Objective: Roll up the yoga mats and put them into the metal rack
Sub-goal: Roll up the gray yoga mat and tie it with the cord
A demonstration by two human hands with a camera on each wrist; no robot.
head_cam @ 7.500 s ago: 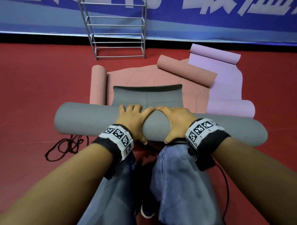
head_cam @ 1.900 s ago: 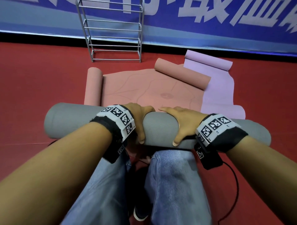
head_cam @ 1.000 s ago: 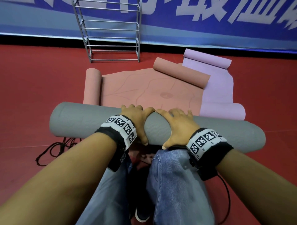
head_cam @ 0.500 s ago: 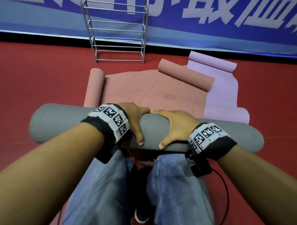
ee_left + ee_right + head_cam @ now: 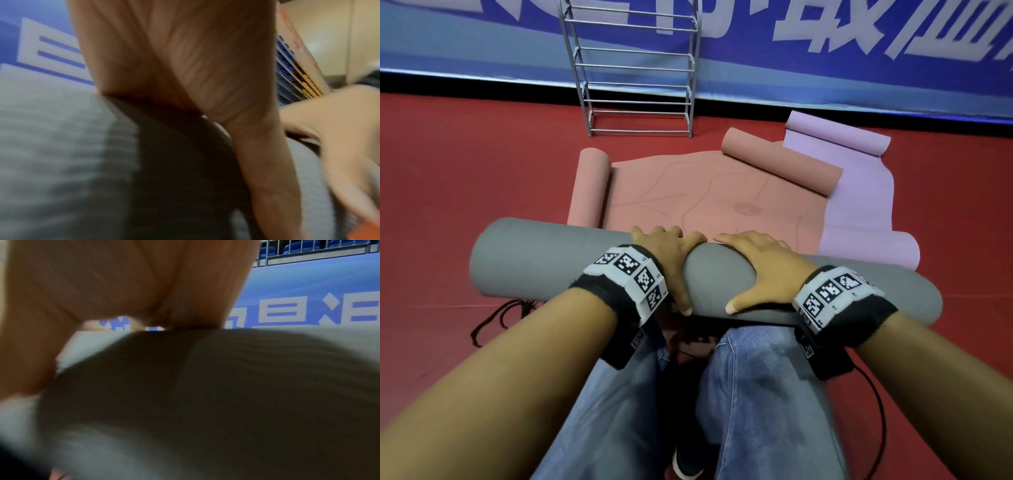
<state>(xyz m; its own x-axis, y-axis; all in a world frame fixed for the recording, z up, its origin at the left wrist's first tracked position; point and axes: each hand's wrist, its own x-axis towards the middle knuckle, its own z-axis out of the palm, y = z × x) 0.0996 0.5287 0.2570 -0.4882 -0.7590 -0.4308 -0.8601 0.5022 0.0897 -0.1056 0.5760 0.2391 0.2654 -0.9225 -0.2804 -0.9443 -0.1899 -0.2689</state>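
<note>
I note the grey mat fully rolled, lying crosswise on the red floor just ahead of my knees. My left hand and right hand sit side by side on its middle, fingers draped over the far side, thumbs on the near side, gripping it. The pink mat and lilac mat lie partly unrolled beyond. The metal rack stands by the blue banner.
</note>
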